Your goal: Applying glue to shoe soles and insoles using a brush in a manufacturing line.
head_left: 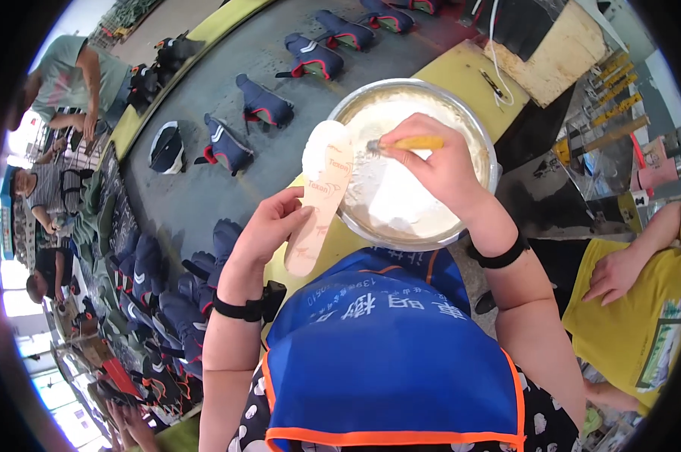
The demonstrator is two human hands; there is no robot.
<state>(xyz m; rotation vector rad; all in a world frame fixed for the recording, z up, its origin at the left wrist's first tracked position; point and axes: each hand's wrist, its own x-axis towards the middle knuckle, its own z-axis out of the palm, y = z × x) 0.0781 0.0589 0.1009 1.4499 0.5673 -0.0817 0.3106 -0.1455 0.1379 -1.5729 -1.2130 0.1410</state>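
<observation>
Over the near edge of the grey worktable (205, 102), the person's left hand (269, 230) pinches a pale shoe insole (310, 233), thumb in front, the fingers behind it partly hidden. White covers part of the insole's broad end; whether it is paste or another layer cannot be told. Apart from that hand, the right hand (442, 162) grips a yellow-handled brush (419, 142) above a metal basin (483, 132) of white paste; the bristles are hard to make out. The insole's broad end overlaps the basin's left rim. Bare tabletop lies between the basin and the navy shoe uppers (265, 103). The left forearm partly blocks a heap of uppers, and the picture's rim cuts off a co-worker's yellow shirt (630, 309).
</observation>
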